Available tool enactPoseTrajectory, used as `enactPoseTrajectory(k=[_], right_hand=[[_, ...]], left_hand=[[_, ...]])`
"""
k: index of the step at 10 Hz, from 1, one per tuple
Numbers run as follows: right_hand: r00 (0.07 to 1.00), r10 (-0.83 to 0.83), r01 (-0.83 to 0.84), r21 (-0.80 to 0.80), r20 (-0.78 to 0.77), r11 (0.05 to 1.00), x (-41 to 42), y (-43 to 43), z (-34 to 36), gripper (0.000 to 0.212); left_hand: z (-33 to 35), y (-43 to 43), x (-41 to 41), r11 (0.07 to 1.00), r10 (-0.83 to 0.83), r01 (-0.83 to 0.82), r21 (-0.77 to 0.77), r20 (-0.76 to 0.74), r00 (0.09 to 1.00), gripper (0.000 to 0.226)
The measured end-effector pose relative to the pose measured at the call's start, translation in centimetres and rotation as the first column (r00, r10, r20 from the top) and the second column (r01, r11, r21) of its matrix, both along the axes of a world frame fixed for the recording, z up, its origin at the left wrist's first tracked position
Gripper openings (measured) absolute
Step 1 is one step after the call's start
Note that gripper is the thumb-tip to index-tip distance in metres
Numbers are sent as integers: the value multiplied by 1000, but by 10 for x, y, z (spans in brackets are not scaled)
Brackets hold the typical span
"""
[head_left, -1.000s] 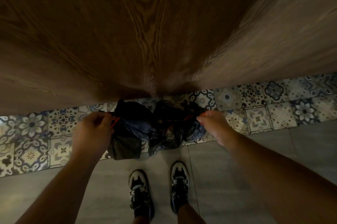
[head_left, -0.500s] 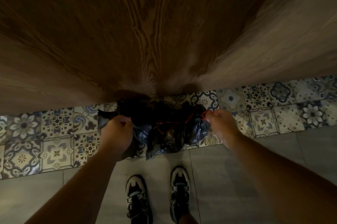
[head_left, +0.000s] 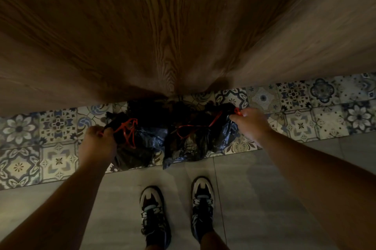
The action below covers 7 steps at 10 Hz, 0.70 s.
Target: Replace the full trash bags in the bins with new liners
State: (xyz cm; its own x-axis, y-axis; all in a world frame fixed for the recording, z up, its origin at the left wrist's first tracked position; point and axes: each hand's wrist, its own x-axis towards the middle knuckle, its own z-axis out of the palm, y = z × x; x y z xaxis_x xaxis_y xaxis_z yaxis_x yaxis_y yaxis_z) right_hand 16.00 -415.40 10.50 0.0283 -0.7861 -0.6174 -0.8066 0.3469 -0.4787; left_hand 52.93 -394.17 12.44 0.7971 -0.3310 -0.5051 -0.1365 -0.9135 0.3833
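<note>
One black trash bag (head_left: 150, 138), as far as we are making out, is bunching into two lumps on the patterned tile strip (head_left: 59, 125) at the foot of the wood panel (head_left: 162, 26). Two red strings: left drawstring loop (head_left: 127, 127), right drawstring loop (head_left: 215, 117). Two hands: left hand (head_left: 97, 146) is curling round the left drawstring loop and bag edge; right hand (head_left: 250, 122) is pinching the right drawstring loop, which is running taut. Two shoes, left sneaker (head_left: 152, 209) and right sneaker (head_left: 202, 199), are standing on the grey floor (head_left: 254, 188) near the bag. Against half a second ago, we are seeing the left hand further out and its loop now showing; the right hand is keeping roughly its spot.
</note>
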Motion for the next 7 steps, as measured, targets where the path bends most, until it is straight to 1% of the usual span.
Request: enactPoseTrajectory(k=[1,2,3,4,5,6,7], right_hand=[[999,25,-25,-23,-35,999,0,2,-5,46],[996,52,-55,-47,-68,997,2,6,-9,47],[992,89,-96,-75,-89,993,3,7,-7,46],[983,134,-149,-121,-127,981,2,13,3,35],[981,131,-153,-152,-143,977,6,12,11,27],[991,90,-106,-178,-97,978,1,12,36,29],[998,37,-46,-180,-50,983,-7,20,56,42]], left_hand=[[-3,3,3,1000,12,-12,-16,-6,1000,50],[-4,6,4,1000,13,-14,-24,-30,999,60],[-3,7,5,999,14,-15,-28,-32,999,65],[5,16,8,998,35,-36,-46,-19,999,67],[16,13,13,997,53,-52,-59,12,999,68],[42,25,25,994,94,-92,-55,40,995,72],[62,41,35,993,110,-109,-35,24,994,70]])
